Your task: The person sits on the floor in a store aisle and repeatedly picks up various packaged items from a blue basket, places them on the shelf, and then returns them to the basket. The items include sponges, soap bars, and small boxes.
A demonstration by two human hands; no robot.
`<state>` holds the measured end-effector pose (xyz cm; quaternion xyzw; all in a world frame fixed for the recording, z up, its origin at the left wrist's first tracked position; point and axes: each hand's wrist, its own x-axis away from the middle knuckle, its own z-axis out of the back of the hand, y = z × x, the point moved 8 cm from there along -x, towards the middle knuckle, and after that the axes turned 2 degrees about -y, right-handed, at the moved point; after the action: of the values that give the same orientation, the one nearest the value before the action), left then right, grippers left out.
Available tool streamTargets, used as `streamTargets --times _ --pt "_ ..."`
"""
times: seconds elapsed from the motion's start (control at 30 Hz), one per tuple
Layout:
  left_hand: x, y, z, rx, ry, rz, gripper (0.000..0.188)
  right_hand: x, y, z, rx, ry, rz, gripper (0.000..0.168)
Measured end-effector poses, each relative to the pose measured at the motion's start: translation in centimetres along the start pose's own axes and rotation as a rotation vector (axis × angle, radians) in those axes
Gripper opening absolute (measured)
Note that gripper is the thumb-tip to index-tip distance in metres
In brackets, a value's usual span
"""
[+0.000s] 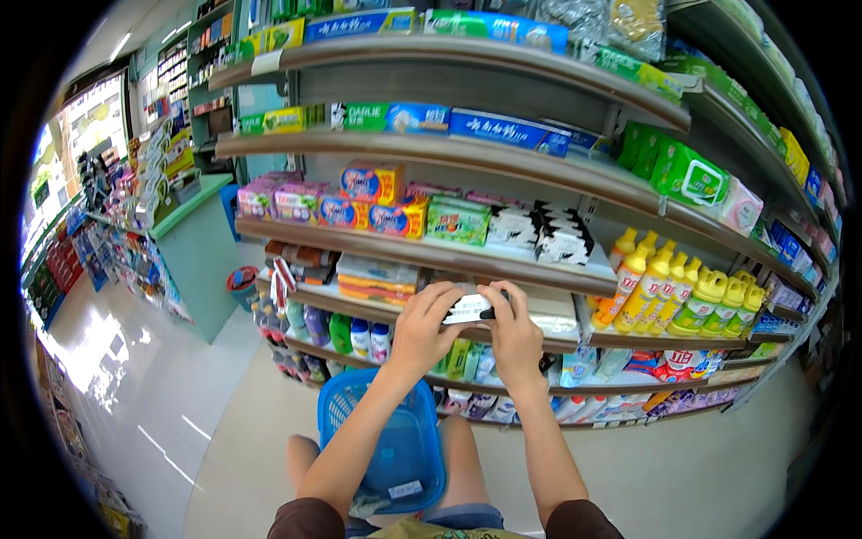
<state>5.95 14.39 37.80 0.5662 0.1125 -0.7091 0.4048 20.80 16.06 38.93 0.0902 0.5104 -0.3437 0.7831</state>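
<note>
Between both hands I hold a small black-and-white box [469, 309] that bears printed writing. My left hand [424, 330] grips its left end, and my right hand [515, 330] has hold of the right end. The box is in front of the shelves, near the height of the shelf with folded cloths [378, 277]. Similar black-and-white boxes [564, 236] stand in a group one shelf higher. Below my left forearm is a blue plastic basket [438, 465] with a small white label [405, 489] inside.
Soap boxes [396, 217] and green packs [458, 221] line the shelf above my hands. Toothpaste boxes [508, 129] lie higher up. Yellow bottles [656, 286] stand at right, beside the brown shelf edge [606, 283]. A green counter [195, 263] and a bin [244, 283] are at left.
</note>
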Motion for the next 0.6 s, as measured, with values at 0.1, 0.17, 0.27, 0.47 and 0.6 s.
streamTargets --times 0.1,0.17,0.27,0.47,0.6 --pt "5.4 -2.2 1.7 0.082 -0.072 0.232 0.053 3.8 -1.7 -2.6 -0.026 -0.072 -0.004 0.048" --pt "10.0 -3.7 2.5 0.056 -0.109 0.304 0.056 6.9 -2.7 -5.5 -0.136 -0.227 -0.078 0.046" --pt "17.8 -6.1 3.4 0.079 -0.194 0.508 0.052 13.4 -3.7 -10.7 -0.153 -0.479 -0.174 0.042" --pt "34.6 -9.7 3.0 0.08 -0.398 0.858 0.049 27.9 -5.1 -19.3 -0.163 -0.951 -0.305 0.039" --pt "42.7 -10.6 2.0 0.046 -0.544 0.956 0.049 35.9 -5.3 -22.7 -0.189 -1.192 -0.365 0.039"
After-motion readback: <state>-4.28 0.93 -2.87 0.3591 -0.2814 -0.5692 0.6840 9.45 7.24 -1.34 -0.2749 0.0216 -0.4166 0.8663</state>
